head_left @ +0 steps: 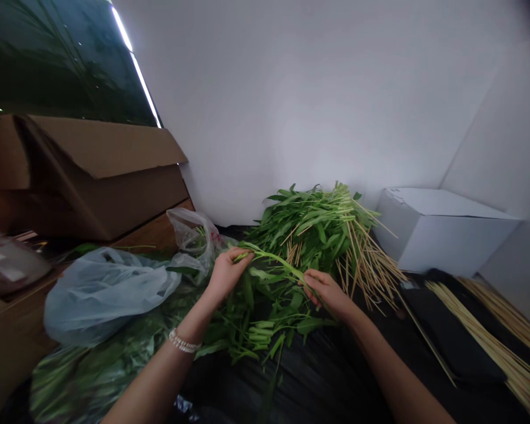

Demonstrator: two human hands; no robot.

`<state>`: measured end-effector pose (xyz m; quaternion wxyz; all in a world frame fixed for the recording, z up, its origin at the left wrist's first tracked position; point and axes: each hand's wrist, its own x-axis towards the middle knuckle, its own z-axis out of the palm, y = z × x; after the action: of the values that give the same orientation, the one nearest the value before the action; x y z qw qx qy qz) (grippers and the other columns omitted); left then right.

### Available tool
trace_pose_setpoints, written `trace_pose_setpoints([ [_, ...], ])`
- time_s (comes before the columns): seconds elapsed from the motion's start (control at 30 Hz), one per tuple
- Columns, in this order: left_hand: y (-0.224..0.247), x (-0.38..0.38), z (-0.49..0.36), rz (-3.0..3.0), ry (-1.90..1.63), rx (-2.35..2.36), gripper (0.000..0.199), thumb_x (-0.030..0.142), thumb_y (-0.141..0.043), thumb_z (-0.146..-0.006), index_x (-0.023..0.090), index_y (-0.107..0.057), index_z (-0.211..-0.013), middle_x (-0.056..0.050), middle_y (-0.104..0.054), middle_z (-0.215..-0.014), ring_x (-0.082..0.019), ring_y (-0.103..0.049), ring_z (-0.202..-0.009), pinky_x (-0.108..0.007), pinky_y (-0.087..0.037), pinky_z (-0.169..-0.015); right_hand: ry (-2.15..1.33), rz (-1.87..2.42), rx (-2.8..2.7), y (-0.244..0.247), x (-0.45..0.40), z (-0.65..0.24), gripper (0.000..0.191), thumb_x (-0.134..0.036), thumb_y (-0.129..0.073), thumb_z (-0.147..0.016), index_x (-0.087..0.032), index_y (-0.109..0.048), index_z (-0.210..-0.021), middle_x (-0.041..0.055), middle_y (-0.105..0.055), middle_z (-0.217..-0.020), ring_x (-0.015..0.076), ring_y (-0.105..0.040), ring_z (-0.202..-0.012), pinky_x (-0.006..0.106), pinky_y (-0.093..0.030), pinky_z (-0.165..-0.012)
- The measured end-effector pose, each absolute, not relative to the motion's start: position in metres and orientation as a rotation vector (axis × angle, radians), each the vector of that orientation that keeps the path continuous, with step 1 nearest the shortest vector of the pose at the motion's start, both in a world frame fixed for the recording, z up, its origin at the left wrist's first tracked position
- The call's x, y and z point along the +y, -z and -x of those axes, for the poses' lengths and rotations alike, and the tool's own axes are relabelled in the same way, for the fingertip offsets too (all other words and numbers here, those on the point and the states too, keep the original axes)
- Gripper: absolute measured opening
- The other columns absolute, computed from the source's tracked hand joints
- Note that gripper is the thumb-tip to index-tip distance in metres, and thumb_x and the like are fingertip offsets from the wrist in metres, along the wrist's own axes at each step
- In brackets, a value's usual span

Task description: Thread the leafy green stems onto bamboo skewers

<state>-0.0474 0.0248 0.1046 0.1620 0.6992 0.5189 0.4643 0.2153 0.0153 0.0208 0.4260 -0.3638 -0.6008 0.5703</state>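
A long green stem (280, 261) stretches between my two hands above a loose heap of leafy greens (265, 333) on black plastic. My left hand (229, 272) pinches its leafy end, with fingers closed. The other end is gripped by my right hand (324, 290), thumb and fingers pressed together around it. Behind my right hand lies a large pile of leafy greens (313, 221), with many thin wooden sticks (366, 259) fanning out on its right side.
Clear bags (110, 294) and packed greens (92, 371) lie left, before an open cardboard box (128, 194). At right are a white box (454, 229), a black case (454, 333) and bundles of sticks (490, 341). A pale wall (291, 106) stands behind.
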Motion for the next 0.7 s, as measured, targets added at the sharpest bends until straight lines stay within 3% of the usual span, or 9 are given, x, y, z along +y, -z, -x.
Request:
trace_pose_setpoints([
  [0.4, -0.097, 0.021, 0.042, -2.258, -1.345, 1.881, 0.017, 0.022, -0.057, -0.071, 0.018, -0.058, -0.055, -0.001, -0.059, -0.069, -0.014, -0.054, -0.066, -0.025, -0.038, -0.064, -1.398, 0.942, -1.509, -0.029, 0.008, -0.205, 0.033, -0.053, -0.052, -0.085, -0.021, -0.051, -0.076, -0.0067, -0.05, -0.055, 0.0066, -0.04, -0.038, 0.018, -0.029, -0.034],
  [0.57, -0.102, 0.037, 0.061, -1.439, -1.631, 1.63, 0.014, 0.029, -0.06, -0.065, 0.016, -0.064, -0.066, 0.0, -0.061, -0.065, -0.013, -0.054, -0.06, -0.023, -0.04, -0.058, -1.394, 0.9, -1.366, -0.024, 0.015, -0.213, 0.034, -0.053, -0.056, -0.083, -0.02, -0.051, -0.075, -0.0065, -0.05, -0.052, 0.006, -0.038, -0.036, 0.018, -0.024, -0.034],
  [0.7, -0.119, 0.043, 0.09, -1.046, -1.753, 1.41, 0.023, 0.035, -0.067, -0.062, 0.015, -0.064, -0.073, 0.001, -0.062, -0.065, -0.007, -0.043, -0.048, -0.019, -0.031, -0.045, -1.368, 0.858, -1.351, -0.022, 0.022, -0.225, 0.032, -0.051, -0.057, -0.084, -0.02, -0.054, -0.078, -0.0055, -0.051, -0.054, 0.0071, -0.04, -0.039, 0.019, -0.025, -0.036],
])
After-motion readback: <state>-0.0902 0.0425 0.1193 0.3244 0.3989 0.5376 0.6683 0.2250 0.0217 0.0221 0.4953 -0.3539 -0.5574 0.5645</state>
